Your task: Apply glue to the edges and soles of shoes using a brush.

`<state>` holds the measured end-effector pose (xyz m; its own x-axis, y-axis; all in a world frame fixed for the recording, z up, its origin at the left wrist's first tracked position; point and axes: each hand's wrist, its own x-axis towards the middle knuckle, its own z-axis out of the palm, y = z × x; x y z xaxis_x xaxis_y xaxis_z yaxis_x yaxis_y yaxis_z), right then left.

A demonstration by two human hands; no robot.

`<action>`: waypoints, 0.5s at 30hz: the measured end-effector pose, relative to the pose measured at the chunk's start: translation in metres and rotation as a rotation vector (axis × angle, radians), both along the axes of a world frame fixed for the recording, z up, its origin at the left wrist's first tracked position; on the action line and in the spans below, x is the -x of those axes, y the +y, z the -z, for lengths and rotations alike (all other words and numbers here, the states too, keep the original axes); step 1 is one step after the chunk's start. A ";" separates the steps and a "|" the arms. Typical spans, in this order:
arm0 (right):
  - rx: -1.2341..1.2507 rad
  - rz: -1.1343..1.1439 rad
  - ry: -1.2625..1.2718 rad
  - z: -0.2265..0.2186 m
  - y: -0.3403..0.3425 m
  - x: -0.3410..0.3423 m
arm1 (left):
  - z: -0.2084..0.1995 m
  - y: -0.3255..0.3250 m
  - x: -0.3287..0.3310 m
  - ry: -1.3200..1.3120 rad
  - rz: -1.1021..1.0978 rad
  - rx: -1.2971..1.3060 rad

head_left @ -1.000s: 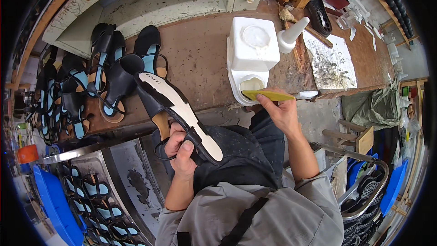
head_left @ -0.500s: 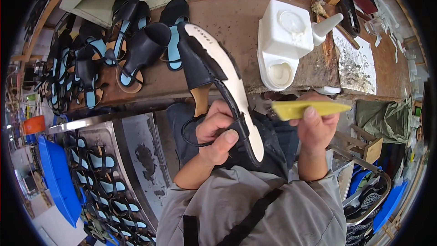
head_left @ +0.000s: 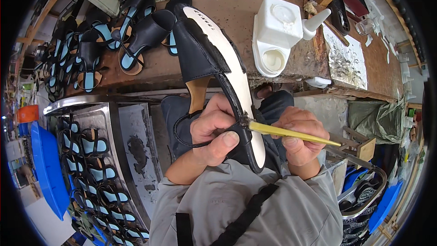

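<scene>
My left hand (head_left: 214, 130) grips a black sandal (head_left: 198, 52), its pale underside turned up toward me and its wide front band pointing to the far side. The fingers wrap round the heel part, and a thin strap loops out beside them. In my right hand (head_left: 302, 134) is a brush with a flat yellow handle (head_left: 275, 130), pinched between thumb and fingers. Its dark bristles (head_left: 244, 121) touch the edge of the underside where the black strap folds over. Behind the sandal, on the bench, stands a white plastic bottle with a side spout and open cup (head_left: 277, 27).
Several black sandals with light-blue insoles (head_left: 136, 45) crowd the bench's far left. More sandals (head_left: 100, 168) fill a metal-edged rack at left, beside a blue bin (head_left: 48, 168). A stained paper sheet (head_left: 346, 59) lies at the bench's right. Black soles (head_left: 364, 193) sit at lower right.
My right hand has moved left and lower, turning the brush narrow side up. Its bristles have come from apart to touching the sandal's edge. The left hand keeps its grip.
</scene>
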<state>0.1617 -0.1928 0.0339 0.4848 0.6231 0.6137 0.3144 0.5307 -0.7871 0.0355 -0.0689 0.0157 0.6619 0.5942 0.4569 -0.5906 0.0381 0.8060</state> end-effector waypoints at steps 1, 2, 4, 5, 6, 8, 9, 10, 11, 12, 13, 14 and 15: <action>-0.022 -0.004 -0.002 0.001 -0.003 0.002 | -0.001 -0.002 0.001 -0.005 -0.002 -0.001; -0.031 -0.008 -0.013 0.001 -0.007 0.003 | -0.001 -0.004 0.002 -0.012 0.004 0.001; -0.044 -0.009 -0.015 0.001 -0.013 0.007 | -0.004 -0.007 0.003 -0.022 0.008 -0.003; -0.054 -0.007 -0.012 0.001 -0.016 0.008 | -0.005 -0.009 0.004 -0.027 0.010 -0.006; -0.057 -0.010 -0.013 0.000 -0.018 0.009 | -0.007 -0.011 0.005 -0.032 0.010 -0.011; -0.086 -0.041 -0.091 -0.001 -0.022 0.008 | -0.008 -0.015 0.007 -0.038 0.006 -0.013; -0.088 -0.047 -0.090 0.000 -0.022 0.008 | -0.008 -0.017 0.008 -0.043 0.001 -0.014; -0.119 -0.041 -0.127 0.002 -0.023 0.009 | -0.008 -0.018 0.010 -0.041 -0.004 -0.015; -0.149 -0.035 -0.164 0.004 -0.023 0.010 | -0.009 -0.020 0.011 -0.035 -0.009 -0.017; -0.144 -0.032 -0.167 0.004 -0.025 0.010 | -0.009 -0.021 0.011 -0.032 -0.003 -0.014; -0.152 -0.015 -0.188 0.004 -0.027 0.011 | -0.009 -0.022 0.010 -0.035 0.001 -0.009; -0.159 0.001 -0.209 0.004 -0.028 0.011 | -0.008 -0.022 0.009 -0.041 0.000 -0.026; -0.160 -0.003 -0.209 0.004 -0.030 0.012 | -0.009 -0.023 0.010 -0.045 -0.007 -0.049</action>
